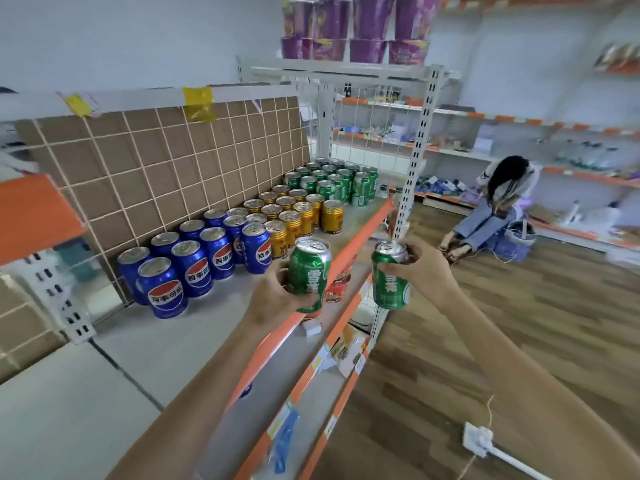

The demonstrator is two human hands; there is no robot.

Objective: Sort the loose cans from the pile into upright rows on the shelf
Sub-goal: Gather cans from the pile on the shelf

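My left hand point(273, 296) grips a green can point(309, 271) upright over the front edge of the grey shelf point(166, 344). My right hand point(420, 270) grips a second green can point(390, 280), held out past the shelf edge over the aisle. On the shelf stand upright rows of blue cans point(194, 258), gold cans point(294, 216) and, farthest along, green cans point(332, 183). A red can point(339, 287) shows on the shelf below, partly hidden behind the left can.
A brown wire-grid back panel point(166, 161) lines the shelf. A white upright post point(415, 157) stands at the shelf's far end. Purple cups point(356, 29) sit on top. A person point(498, 202) crouches on the wooden floor point(519, 323) by the far shelves. A white power strip point(479, 439) lies on the floor.
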